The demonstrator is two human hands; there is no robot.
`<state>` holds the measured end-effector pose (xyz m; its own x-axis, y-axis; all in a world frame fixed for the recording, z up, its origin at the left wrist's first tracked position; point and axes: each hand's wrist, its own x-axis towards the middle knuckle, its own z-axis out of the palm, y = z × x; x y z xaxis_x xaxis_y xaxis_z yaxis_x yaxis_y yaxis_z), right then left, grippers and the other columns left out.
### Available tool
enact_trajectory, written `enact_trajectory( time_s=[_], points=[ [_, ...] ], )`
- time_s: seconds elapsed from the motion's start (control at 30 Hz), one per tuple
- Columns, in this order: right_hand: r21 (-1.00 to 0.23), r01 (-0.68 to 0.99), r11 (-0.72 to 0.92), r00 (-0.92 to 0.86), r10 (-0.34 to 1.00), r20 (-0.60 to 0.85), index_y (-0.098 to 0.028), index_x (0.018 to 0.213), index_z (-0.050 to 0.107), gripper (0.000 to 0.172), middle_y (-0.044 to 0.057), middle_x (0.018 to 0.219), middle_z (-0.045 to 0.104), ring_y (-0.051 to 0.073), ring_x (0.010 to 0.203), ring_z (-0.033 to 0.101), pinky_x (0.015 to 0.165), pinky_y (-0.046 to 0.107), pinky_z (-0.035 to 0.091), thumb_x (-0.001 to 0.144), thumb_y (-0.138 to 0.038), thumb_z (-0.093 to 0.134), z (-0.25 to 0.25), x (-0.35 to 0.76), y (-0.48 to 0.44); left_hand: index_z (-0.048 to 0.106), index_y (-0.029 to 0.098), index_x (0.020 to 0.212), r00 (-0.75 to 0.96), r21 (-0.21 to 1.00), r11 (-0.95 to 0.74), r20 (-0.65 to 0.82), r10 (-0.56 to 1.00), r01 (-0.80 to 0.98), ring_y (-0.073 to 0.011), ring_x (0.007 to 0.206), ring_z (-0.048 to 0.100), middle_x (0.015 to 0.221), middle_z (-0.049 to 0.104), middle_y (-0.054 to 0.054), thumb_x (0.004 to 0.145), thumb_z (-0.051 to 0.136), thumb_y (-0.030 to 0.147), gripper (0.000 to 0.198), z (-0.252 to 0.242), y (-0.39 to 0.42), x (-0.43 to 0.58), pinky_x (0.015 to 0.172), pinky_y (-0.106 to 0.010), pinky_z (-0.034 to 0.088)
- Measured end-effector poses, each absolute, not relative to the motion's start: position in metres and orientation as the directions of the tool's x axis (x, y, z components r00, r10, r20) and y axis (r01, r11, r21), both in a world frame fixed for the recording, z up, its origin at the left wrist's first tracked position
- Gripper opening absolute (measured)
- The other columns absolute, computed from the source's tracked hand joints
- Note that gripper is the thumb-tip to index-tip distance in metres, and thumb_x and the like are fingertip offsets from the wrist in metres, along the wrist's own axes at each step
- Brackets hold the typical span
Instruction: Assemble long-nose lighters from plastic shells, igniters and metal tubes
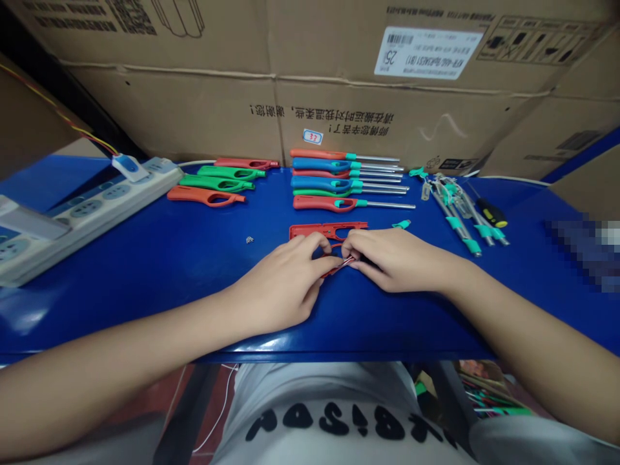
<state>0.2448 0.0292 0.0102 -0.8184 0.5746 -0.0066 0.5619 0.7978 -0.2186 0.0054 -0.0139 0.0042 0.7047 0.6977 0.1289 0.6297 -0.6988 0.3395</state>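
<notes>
Near the table's front middle, my left hand [290, 278] is closed on a red lighter housing half [330, 272], mostly hidden by the fingers. My right hand [392, 257] meets it from the right, thumb and fingers pinched at a thin, pale sliver [349, 260] whose kind I cannot make out. Just beyond both hands lies another red housing half [310, 230], its inside facing up. A small teal trigger piece [401, 225] rests behind my right wrist. Several tiny screws [249, 239] are in a little pile left of the hands.
Assembled stick lighters [329, 203] lie in a row at the back. Coloured housings [208, 196] are to their left, beside a power strip [92, 213]. Metal tubes with teal parts [455, 223] and a screwdriver [491, 213] lie right. A cardboard box [203, 110] walls off the back.
</notes>
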Motion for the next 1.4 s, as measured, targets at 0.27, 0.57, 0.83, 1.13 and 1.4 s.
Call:
enact_trajectory(
  time_s=[0.27,0.57,0.83,1.13,1.4],
  points=[
    [-0.190,0.583,0.790,-0.808,0.589,-0.031,-0.017,0.104,0.055,0.011,0.008,0.101,0.067,0.022,0.083,0.064,0.068,0.030,0.042,0.097,-0.024,0.049,0.012,0.243,0.027,0.063,0.024,0.134,0.708,0.347,-0.703,0.135,0.693,0.621,-0.0271,0.114,0.057,0.125,0.054,-0.012,0.096,0.048,0.015,0.042,0.005,-0.013,0.005,0.098,-0.046,0.052],
    [-0.242,0.528,0.814,-0.834,0.551,0.035,-0.019,0.105,0.057,0.013,0.007,0.106,0.066,0.019,0.083,0.062,0.067,0.028,0.040,0.093,-0.020,0.054,0.011,0.248,0.031,0.062,0.022,0.137,0.752,0.238,-0.750,0.103,0.651,0.617,-0.0283,0.108,0.057,0.120,0.054,-0.014,0.096,0.046,0.014,0.044,0.008,-0.013,0.004,0.090,-0.045,0.053],
    [-0.332,0.539,0.774,-0.815,0.579,0.027,-0.020,0.102,0.059,0.008,0.004,0.102,0.065,0.017,0.084,0.062,0.068,0.027,0.042,0.095,-0.024,0.056,0.012,0.253,0.036,0.056,0.023,0.143,0.769,0.191,-0.769,0.091,0.632,0.610,-0.0283,0.110,0.056,0.122,0.054,-0.015,0.095,0.046,0.013,0.050,0.009,-0.013,0.004,0.092,-0.044,0.052],
    [-0.369,0.505,0.780,-0.835,0.549,0.018,-0.020,0.094,0.058,0.005,0.004,0.098,0.061,0.015,0.081,0.057,0.068,0.026,0.041,0.091,-0.023,0.058,0.015,0.256,0.034,0.058,0.022,0.142,0.778,0.198,-0.777,0.089,0.622,0.598,-0.0274,0.111,0.055,0.124,0.054,-0.015,0.095,0.047,0.013,0.048,0.007,-0.012,0.004,0.095,-0.043,0.051],
    [-0.410,0.474,0.779,-0.836,0.544,0.067,-0.019,0.094,0.058,0.004,0.004,0.094,0.061,0.015,0.081,0.057,0.070,0.026,0.043,0.094,-0.022,0.055,0.012,0.255,0.036,0.054,0.017,0.145,0.783,0.081,-0.785,0.068,0.619,0.614,-0.0323,0.118,0.050,0.129,0.051,-0.016,0.093,0.048,0.011,0.053,0.008,-0.017,0.007,0.098,-0.047,0.050]
  ],
)
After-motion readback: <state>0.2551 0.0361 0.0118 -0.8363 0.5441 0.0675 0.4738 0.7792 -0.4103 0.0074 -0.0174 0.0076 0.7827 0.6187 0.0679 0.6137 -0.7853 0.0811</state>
